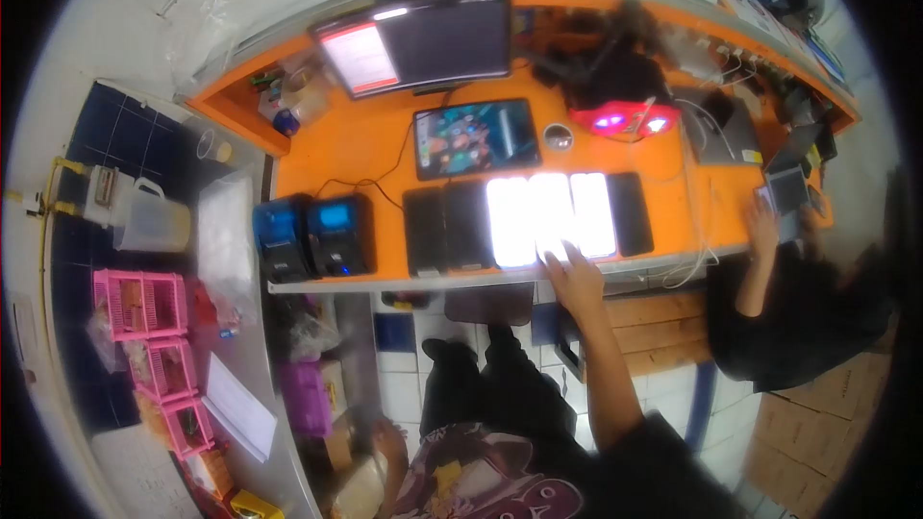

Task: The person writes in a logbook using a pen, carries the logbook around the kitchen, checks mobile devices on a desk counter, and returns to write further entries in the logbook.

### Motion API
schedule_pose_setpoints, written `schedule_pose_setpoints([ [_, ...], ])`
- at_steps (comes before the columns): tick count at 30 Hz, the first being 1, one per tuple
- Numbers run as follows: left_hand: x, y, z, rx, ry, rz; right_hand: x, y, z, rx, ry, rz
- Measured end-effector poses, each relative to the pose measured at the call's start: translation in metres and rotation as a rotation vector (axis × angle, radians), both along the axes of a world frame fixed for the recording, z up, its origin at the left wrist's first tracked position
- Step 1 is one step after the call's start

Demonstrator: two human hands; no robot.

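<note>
- The right hand (575, 279) reaches over the near edge of the orange desk (351, 139), its fingers somewhat spread and its fingertips over the near end of the middle lit phone (551, 204); blur and glare hide whether they touch it.
- This phone lies in a row along the desk's near edge, between the left lit phone (509, 221) and the right lit phone (593, 207).
- Dark phones (426, 231) lie at both ends of the row, two on the left and one on the right.
- The left hand (389, 442) is low, off the desk, beside a pale bag (361, 490); I cannot tell whether its fingers are spread or pinching.
- Behind the row lies a tablet (478, 137), screen lit, with a monitor (423, 43) near the desk's far edge.
- Two blue-screened machines (335, 240) stand at the near left corner.
- At the desk's right end is a co-worker's hand (762, 231).
</note>
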State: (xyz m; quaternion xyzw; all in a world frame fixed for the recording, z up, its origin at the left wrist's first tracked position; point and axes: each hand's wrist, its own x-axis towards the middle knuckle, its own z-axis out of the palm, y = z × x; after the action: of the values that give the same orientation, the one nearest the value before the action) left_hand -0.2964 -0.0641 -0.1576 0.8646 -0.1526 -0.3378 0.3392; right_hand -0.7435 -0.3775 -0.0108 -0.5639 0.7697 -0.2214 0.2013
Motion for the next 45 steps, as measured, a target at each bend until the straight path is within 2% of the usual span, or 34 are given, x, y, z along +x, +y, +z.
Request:
schedule_pose_setpoints([
  [5,-0.003,0.001,-0.012,-0.095,-0.057,-0.057,-0.02,-0.007,-0.019,0.029,0.077,-0.044],
  [7,0.019,0.024,-0.048,-0.069,-0.337,-0.287,-0.032,-0.014,-0.026,0.029,0.088,-0.02],
  [9,0.027,0.036,-0.061,-0.062,-0.39,-0.36,-0.037,-0.025,-0.026,0.031,0.1,0.002],
  [11,0.019,0.034,-0.053,-0.051,-0.442,-0.432,-0.04,-0.04,-0.019,0.088,0.14,0.059],
  [13,-0.005,0.02,-0.016,-0.015,-0.112,-0.059,-0.038,-0.059,-0.006,0.131,0.165,0.084],
  [16,-0.008,0.017,-0.006,-0.007,-0.053,-0.013,-0.037,-0.08,-0.005,0.169,0.219,0.115],
  [20,0.007,0.03,-0.031,-0.005,-0.159,-0.093,-0.037,-0.091,-0.005,0.127,0.25,0.127],
  [21,0.015,0.039,-0.048,-0.07,-0.276,-0.204,-0.036,-0.092,-0.005,0.122,0.251,0.133],
  [23,0.007,0.035,-0.042,-0.132,-0.392,-0.311,-0.035,-0.093,-0.01,0.12,0.27,0.162],
  [25,-0.009,0.023,-0.02,-0.12,-0.096,-0.022,-0.034,-0.096,-0.015,0.12,0.283,0.178],
  [29,-0.014,0.012,-0.004,0.012,-0.033,-0.025,-0.036,-0.099,-0.028,0.168,0.274,0.216],
  [31,-0.018,0.009,-0.003,-0.095,-0.076,0.028,-0.037,-0.095,-0.022,0.175,0.26,0.192],
  [37,-0.019,0.008,-0.006,-0.165,-0.037,0.095,-0.039,-0.086,-0.022,0.127,0.221,0.156],
  [45,-0.024,0.0,0.008,-0.116,-0.037,0.006,-0.037,-0.079,-0.032,0.083,0.272,0.157],
])
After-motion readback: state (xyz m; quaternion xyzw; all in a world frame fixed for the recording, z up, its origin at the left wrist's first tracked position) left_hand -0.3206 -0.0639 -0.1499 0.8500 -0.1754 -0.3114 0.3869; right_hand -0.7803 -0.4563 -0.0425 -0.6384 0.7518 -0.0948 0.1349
